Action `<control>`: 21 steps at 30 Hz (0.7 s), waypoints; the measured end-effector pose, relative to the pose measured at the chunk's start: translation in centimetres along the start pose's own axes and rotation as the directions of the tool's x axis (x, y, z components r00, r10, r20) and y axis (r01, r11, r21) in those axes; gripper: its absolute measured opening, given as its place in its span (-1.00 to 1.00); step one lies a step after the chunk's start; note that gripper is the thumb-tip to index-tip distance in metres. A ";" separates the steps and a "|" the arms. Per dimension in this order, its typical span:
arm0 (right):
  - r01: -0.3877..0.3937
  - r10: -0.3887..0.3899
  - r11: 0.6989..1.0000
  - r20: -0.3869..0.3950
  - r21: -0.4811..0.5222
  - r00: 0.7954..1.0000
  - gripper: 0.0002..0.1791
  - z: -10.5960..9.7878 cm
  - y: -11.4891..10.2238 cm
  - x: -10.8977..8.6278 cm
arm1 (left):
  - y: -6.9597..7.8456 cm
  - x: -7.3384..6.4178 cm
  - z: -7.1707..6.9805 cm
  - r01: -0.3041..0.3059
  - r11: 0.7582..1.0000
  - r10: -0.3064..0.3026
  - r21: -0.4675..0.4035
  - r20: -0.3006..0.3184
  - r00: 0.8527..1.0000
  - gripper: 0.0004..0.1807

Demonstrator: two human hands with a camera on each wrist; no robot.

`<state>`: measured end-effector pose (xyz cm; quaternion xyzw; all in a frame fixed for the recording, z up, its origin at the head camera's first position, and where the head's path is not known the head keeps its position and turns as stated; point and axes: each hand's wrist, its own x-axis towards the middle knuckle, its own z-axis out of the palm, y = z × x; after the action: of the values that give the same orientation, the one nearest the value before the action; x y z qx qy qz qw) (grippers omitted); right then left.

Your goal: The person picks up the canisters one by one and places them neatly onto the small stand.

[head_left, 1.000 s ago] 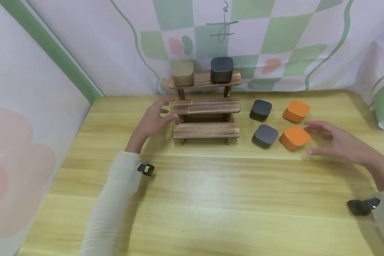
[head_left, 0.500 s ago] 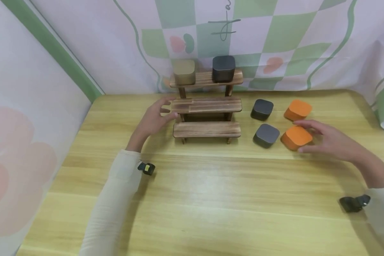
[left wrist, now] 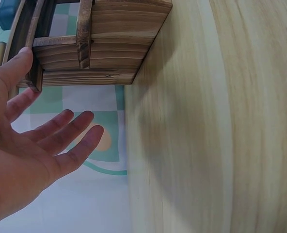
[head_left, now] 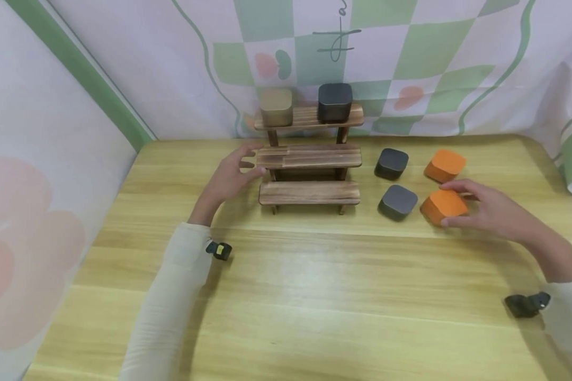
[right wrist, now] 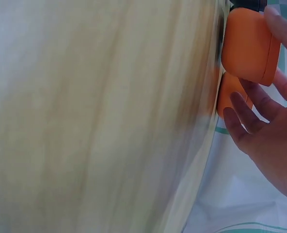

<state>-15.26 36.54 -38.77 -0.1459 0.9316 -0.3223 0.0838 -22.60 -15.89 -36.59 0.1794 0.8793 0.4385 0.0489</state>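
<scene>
My right hand pinches the nearer orange rounded-square box between thumb and fingers. In the right wrist view a lid seam runs along this orange box, and the other fingers spread below it. Behind it stands a second orange box. My left hand holds the left end of a three-tier wooden stand, thumb and index finger on either side of the middle shelf. The left wrist view shows the remaining fingers of the left hand loosely extended, off the stand.
On the top tier sit a gold box and a black box. Between stand and orange boxes, a black box and a dark grey box rest on the wooden table. A patterned cloth hangs behind.
My right hand has moved left onto the nearer orange box, closed thumb and fingers on it and tilted it slightly. The left hand has stayed at the stand.
</scene>
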 end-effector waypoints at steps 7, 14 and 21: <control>-0.066 0.065 0.998 0.006 0.025 0.998 -0.14 -0.2 -0.4 -0.1 | -0.4 -0.1 0.1 -0.006 1.000 0.006 -0.026 -0.004 1.000 -0.36; -0.065 0.065 0.998 -0.005 -0.017 0.998 -0.17 -1.0 -1.7 0.0 | -0.7 -0.1 0.1 -0.009 1.000 0.009 -0.026 -0.006 1.000 -0.34; -0.023 0.022 1.000 -0.044 -0.016 0.999 -0.16 -1.7 -3.6 0.5 | -0.7 0.2 0.2 -0.022 0.999 0.022 -0.026 -0.013 1.000 -0.33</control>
<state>-15.40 34.66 -35.29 -0.1290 0.9374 -0.3167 0.0660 -22.91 -16.12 -37.26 0.1858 0.8717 0.4516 0.0409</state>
